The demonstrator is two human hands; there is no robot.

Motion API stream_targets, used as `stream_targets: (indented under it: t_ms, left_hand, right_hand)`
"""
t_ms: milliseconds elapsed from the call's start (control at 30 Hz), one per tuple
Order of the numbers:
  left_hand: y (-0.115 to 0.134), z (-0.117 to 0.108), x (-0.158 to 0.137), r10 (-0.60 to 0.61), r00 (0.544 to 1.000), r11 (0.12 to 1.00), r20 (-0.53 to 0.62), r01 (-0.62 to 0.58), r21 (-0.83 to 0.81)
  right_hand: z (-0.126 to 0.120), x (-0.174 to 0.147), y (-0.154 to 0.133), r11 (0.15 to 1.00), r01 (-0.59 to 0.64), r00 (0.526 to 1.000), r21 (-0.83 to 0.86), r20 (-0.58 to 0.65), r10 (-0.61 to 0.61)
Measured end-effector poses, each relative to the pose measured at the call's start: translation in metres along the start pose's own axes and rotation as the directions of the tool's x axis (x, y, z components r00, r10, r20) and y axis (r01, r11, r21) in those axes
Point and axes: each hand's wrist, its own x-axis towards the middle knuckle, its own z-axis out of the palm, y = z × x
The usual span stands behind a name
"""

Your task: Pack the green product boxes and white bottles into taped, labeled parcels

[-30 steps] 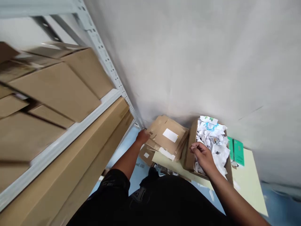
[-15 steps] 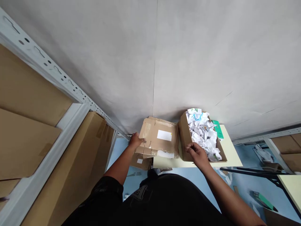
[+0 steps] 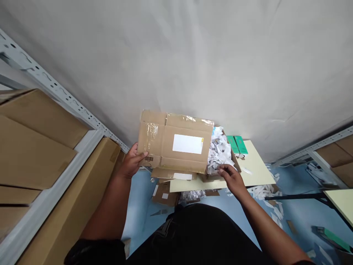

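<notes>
My left hand [image 3: 131, 162] grips the left end of a flattened cardboard box [image 3: 157, 141], thumb on top, fingers underneath. The flattened box is raised and tilted toward me, with a white label and clear tape on its face. Its right edge covers part of an open carton [image 3: 236, 165] filled with crumpled white paper [image 3: 219, 151]. At the carton's near side is my right hand [image 3: 232, 180], its fingers curled together by the paper; whether anything is between them cannot be made out. Another flattened box [image 3: 165, 173] lies below the raised one on the cream table [image 3: 256, 171].
Green boxes [image 3: 239, 145] lie on the table behind the carton. A metal rack [image 3: 82, 141] with large cartons [image 3: 35, 147] stands close on the left. More cardboard [image 3: 165, 198] and paper scraps [image 3: 275, 217] lie on the blue floor. A wall rises behind the table.
My left hand has lifted the flattened box from the stack and moved it left and up, tilting it. My right hand stays by the carton. The view has shifted slightly.
</notes>
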Motion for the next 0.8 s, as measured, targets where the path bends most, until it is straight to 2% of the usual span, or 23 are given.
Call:
stream_targets:
  t_ms: [67,133,200,267,333,400,533,633,733,800]
  left_hand:
    - [0.012,0.050,-0.024,0.036,0.998,0.999,0.048,-0.035,-0.021]
    - [0.011,0.109,-0.047,0.044,0.991,0.999,0.123,-0.039,-0.038]
    - [-0.001,0.171,-0.065,0.038,0.974,0.999,0.223,-0.033,-0.025]
    - [-0.017,0.236,-0.077,0.017,0.937,0.997,0.348,-0.042,0.065]
    - [-0.035,0.302,-0.084,-0.013,0.886,0.972,0.464,-0.097,0.213]
    - [-0.051,0.370,-0.089,-0.013,0.847,0.935,0.532,-0.178,0.306]
    - [-0.080,0.504,-0.100,0.086,0.794,0.942,0.602,-0.261,0.210]
    - [-0.098,0.592,-0.101,0.156,0.755,0.943,0.637,-0.305,0.131]
    - [-0.118,0.670,-0.093,0.153,0.685,0.950,0.713,-0.300,0.084]
    - [-0.133,0.722,-0.087,0.099,0.609,0.970,0.787,-0.235,0.060]
  right_hand:
    - [-0.036,-0.013,-0.008,0.989,0.051,0.998,0.135,-0.044,-0.046]
    - [-0.078,-0.031,-0.018,0.962,0.144,0.987,0.233,-0.104,-0.123]
    - [-0.125,-0.051,-0.026,0.942,0.238,0.958,0.236,-0.220,-0.187]
    - [-0.176,-0.071,-0.025,0.949,0.266,0.902,0.168,-0.390,-0.184]
    - [-0.226,-0.091,-0.016,0.968,0.225,0.823,0.109,-0.554,-0.129]
    - [-0.273,-0.109,0.000,0.982,0.171,0.740,0.085,-0.669,-0.071]
    - [-0.346,-0.140,0.042,0.995,0.100,0.591,0.032,-0.806,-0.033]
    - [-0.389,-0.157,0.074,0.999,0.027,0.472,-0.036,-0.880,-0.045]
    - [-0.431,-0.165,0.097,0.996,-0.079,0.396,-0.042,-0.918,-0.007]
    - [-0.459,-0.164,0.107,0.994,-0.102,0.386,-0.025,-0.923,0.016]
